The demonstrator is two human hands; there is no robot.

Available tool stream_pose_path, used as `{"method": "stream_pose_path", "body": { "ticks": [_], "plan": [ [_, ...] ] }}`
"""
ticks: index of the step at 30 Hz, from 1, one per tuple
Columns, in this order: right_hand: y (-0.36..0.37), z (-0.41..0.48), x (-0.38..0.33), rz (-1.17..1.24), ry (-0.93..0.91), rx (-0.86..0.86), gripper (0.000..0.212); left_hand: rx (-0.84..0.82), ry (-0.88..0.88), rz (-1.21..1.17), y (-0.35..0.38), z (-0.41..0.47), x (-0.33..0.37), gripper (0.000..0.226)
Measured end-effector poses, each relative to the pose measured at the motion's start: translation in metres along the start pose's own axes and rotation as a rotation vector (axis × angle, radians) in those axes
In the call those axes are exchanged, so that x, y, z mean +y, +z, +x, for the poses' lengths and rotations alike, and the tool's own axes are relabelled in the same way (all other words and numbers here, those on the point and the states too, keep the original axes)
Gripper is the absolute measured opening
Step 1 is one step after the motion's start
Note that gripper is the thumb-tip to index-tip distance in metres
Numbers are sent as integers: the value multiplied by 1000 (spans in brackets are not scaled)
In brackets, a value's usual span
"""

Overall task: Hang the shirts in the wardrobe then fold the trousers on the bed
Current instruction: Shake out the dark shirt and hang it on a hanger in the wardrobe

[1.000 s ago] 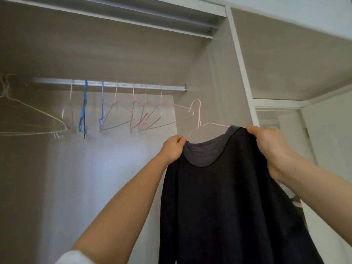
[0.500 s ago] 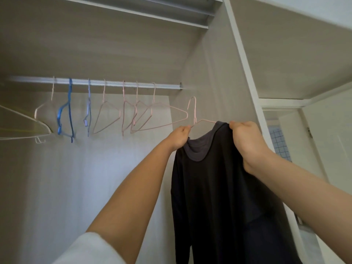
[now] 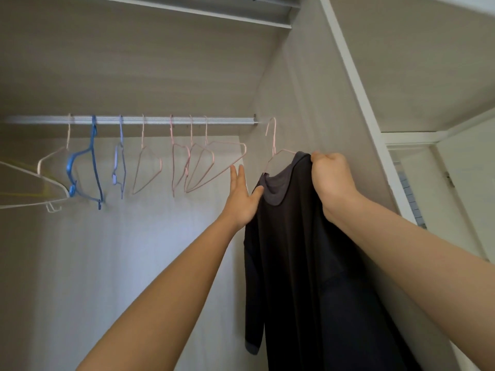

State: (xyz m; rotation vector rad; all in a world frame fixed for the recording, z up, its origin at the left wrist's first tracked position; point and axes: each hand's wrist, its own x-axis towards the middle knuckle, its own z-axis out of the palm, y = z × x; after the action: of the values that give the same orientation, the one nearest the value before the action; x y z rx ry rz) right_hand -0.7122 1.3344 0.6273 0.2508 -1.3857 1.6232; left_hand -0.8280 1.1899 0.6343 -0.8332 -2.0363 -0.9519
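A dark long-sleeved shirt (image 3: 302, 263) hangs on a thin pink hanger (image 3: 273, 145), whose hook sits just below the right end of the wardrobe rail (image 3: 160, 120) without resting on it. My right hand (image 3: 330, 178) grips the shirt's right shoulder and holds it up. My left hand (image 3: 241, 196) is off the shirt, fingers straight and pointing up, its thumb beside the collar. The fingertips reach the lower corner of the nearest empty pink hanger (image 3: 214, 167).
Several empty hangers, pink, blue (image 3: 88, 167) and white (image 3: 34, 183), hang along the rail to the left. The wardrobe's side panel (image 3: 321, 108) stands close behind the shirt. A white frame edge (image 3: 356, 84) and a doorway lie to the right.
My left hand has let go of the shirt's left shoulder and opened, moving left toward the empty hangers. The shirt and its hanger have risen closer to the rail.
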Motion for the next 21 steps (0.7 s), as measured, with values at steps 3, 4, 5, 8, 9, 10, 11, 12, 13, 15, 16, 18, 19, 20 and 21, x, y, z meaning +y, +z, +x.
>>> {"method": "stream_pose_path", "body": {
  "ticks": [3,4,5,8,9,10,11,12,13,15,16,18,19,20,21],
  "plan": [
    [9,9,-3,21,55,-28,24,23,-45,-83,-3,-8,0,78],
    [13,13,-5,36,86,-42,22,12,-49,-117,-4,-12,2,78],
    [16,17,-6,56,124,-50,23,-10,-46,-154,-5,-17,6,78],
    [25,34,-10,89,221,-93,21,-109,2,-263,-7,-35,20,56],
    [28,39,-11,89,233,-103,20,-151,13,-269,-7,-40,25,46],
    [32,45,-12,90,233,-110,20,-191,33,-276,-6,-43,28,47],
    [36,50,-12,95,227,-114,20,-223,43,-293,-3,-44,29,59],
    [40,55,-12,98,216,-121,20,-244,38,-303,0,-44,29,76],
    [45,59,-13,100,202,-132,21,-256,31,-303,4,-42,28,90],
    [53,68,-14,100,171,-151,23,-272,38,-298,13,-37,26,108],
    [58,72,-15,100,150,-158,24,-262,54,-271,17,-34,25,112],
    [67,79,-18,83,90,-168,26,-198,81,-171,24,-28,20,114],
    [72,83,-19,66,57,-174,25,-159,74,-116,26,-24,16,112],
    [76,87,-19,52,27,-178,23,-126,60,-68,27,-19,12,108],
    [80,91,-18,42,3,-182,23,-94,47,-32,27,-14,6,103]
  ]
}}
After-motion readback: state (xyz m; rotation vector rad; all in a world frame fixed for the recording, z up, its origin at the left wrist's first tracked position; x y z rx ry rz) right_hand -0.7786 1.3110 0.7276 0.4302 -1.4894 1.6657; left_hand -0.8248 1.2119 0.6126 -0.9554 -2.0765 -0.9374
